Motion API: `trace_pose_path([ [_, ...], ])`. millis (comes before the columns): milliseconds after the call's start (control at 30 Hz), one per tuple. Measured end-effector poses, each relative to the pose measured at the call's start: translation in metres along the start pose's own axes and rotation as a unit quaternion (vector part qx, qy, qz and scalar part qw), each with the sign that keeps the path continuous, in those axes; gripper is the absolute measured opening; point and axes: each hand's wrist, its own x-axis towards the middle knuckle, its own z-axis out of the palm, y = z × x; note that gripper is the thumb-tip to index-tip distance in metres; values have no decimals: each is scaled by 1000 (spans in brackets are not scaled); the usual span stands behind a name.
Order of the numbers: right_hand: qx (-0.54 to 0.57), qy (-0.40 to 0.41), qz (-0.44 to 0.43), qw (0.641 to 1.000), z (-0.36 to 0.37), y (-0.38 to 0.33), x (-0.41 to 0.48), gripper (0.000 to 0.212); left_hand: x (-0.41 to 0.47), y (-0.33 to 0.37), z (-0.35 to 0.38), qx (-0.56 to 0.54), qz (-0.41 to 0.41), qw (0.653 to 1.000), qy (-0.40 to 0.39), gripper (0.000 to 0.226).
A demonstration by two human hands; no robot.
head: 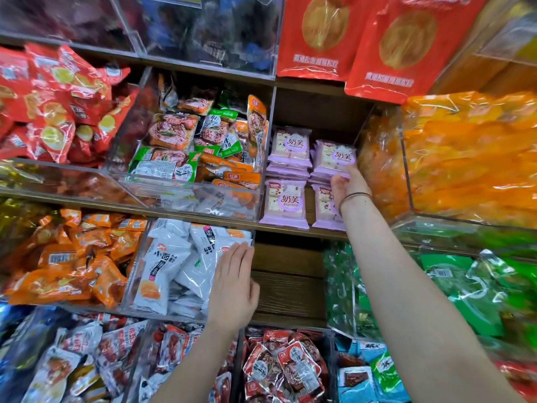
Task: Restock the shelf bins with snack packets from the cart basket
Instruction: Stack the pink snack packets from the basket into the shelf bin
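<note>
The right hand (347, 184) holds the rear-right packet stack (334, 157); three other stacks (286, 205) sit left of and before it, a bin (406, 170) just right of it. Below-left, the left hand (235, 283) rests on the wall of a lower bin (162, 312).

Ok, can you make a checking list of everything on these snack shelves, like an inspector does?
Surface: wooden shelf, bare in the gap below the purple piles.
Job's things: purple snack packets in four piles on the shelf; cart basket not in view.
Clutter: nothing seen.
Hands: right hand grips the top purple packet of the back-right pile; left hand rests flat against the clear bin of white packets.
Cables: nothing seen.
Surroundings: wrist band on the right arm; orange packets in the bin to the right; red bags above.
</note>
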Motion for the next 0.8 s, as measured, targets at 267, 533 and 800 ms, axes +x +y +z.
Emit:
trace_pose_path([
  [267,-266,-4,-139,954,-29,13,-18,37,1,0,2,0,-6,1000,2,59],
  [533,-796,-93,-342,491,-17,-9,13,24,1,0,1,-8,-2,1000,9,59],
  [800,-833,-98,-299,455,-7,-12,33,32,1,1,-2,-5,-1,1000,-6,59],
])
